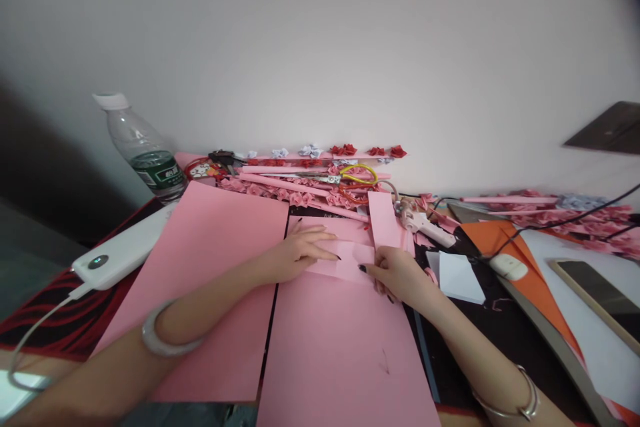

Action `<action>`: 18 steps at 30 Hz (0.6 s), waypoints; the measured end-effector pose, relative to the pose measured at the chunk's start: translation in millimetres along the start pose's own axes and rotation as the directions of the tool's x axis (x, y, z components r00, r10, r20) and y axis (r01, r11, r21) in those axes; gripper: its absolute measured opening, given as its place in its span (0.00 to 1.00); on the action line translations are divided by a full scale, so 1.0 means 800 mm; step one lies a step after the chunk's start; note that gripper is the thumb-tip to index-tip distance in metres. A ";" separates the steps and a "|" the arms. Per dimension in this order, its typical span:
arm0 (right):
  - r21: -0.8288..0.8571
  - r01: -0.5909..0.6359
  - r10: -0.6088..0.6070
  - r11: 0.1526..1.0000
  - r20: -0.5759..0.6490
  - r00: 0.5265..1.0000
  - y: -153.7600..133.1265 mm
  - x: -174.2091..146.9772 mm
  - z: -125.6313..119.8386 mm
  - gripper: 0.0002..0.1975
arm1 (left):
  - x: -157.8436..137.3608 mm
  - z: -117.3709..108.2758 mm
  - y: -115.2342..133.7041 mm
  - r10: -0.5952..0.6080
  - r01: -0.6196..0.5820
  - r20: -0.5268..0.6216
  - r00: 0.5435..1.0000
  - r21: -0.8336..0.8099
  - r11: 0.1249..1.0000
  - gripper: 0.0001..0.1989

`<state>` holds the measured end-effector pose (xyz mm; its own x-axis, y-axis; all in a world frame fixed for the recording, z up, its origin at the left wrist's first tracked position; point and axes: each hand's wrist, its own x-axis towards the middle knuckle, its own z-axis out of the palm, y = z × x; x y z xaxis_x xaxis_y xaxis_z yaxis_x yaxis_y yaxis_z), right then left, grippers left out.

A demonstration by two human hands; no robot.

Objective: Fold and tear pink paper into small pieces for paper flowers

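Observation:
A paler pink strip of paper (350, 255) lies crosswise over a large pink sheet (340, 340). My left hand (300, 255) rests on the left part of this strip, fingers stretched out and pressing on the paper. At the strip's right end, my right hand (397, 273) is closed, its thumb on top and the other fingers curled at the edge. An upright pink paper piece (381, 217) stands just behind my right hand. To the left, under my left forearm, lies another large pink sheet (220, 240).
Scissors with yellow handles (357, 175) lie on pink paper flowers along the wall. Behind my right hand is a pale glue gun (427, 227). A water bottle (150, 153) and white power bank (120, 247) stand left; white paper (460, 277) and a phone (600, 293) lie right.

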<state>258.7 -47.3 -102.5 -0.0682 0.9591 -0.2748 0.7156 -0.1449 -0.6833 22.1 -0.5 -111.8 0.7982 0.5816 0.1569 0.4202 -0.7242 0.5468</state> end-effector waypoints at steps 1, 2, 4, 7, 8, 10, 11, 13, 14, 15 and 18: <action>-0.001 0.006 -0.006 1.000 -0.002 1.000 0.000 0.000 0.000 0.10 | 0.000 0.000 0.000 0.012 -0.012 0.020 1.000 0.028 1.000 0.27; -0.002 0.012 -0.012 1.000 -0.003 1.000 0.000 -0.001 0.001 0.10 | 0.000 0.001 -0.001 0.024 -0.026 0.037 0.999 0.055 0.998 0.29; -0.002 0.024 -0.024 1.000 -0.008 1.000 0.000 -0.001 0.001 0.10 | 0.000 0.002 -0.003 0.043 -0.049 0.066 0.997 0.092 0.995 0.33; 0.005 0.036 -0.036 0.999 -0.011 0.999 0.000 -0.001 0.002 0.10 | 0.000 0.005 -0.006 0.055 -0.062 0.072 0.996 0.109 0.992 0.35; 0.007 0.034 -0.034 0.999 -0.011 0.999 0.000 -0.001 0.002 0.10 | 0.000 0.005 -0.007 0.054 -0.062 0.072 0.996 0.112 0.992 0.35; 0.005 0.029 -0.029 1.000 -0.009 1.000 -0.001 -0.001 0.002 0.10 | 0.000 0.007 -0.008 0.052 -0.061 0.076 0.996 0.123 0.990 0.35; 0.001 0.028 -0.028 1.000 -0.011 1.000 -0.001 -0.001 0.002 0.09 | 0.000 0.007 -0.009 0.050 -0.060 0.080 0.996 0.131 0.989 0.35; -0.004 0.034 -0.034 0.999 -0.006 0.999 -0.001 -0.001 0.002 0.09 | 0.000 0.008 -0.010 0.051 -0.063 0.088 0.995 0.146 0.987 0.34; -0.004 0.039 -0.039 0.999 -0.002 0.999 0.000 -0.001 0.002 0.09 | 0.000 0.009 -0.010 0.055 -0.069 0.091 0.994 0.152 0.986 0.34; -0.003 0.044 -0.044 0.999 0.003 0.999 0.000 -0.001 0.002 0.09 | -0.001 0.009 -0.011 0.061 -0.075 0.094 0.994 0.158 0.985 0.34; -0.004 0.050 -0.050 0.999 0.018 0.999 0.002 -0.001 0.002 0.09 | -0.001 0.010 -0.012 0.079 -0.095 0.099 0.992 0.172 0.980 0.31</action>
<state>258.9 -48.6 -104.4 -0.1160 0.9606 -0.2526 0.7139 -0.0962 -0.6936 20.9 3.1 -124.1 0.8676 0.4832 0.1175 0.4104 -0.8291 0.3797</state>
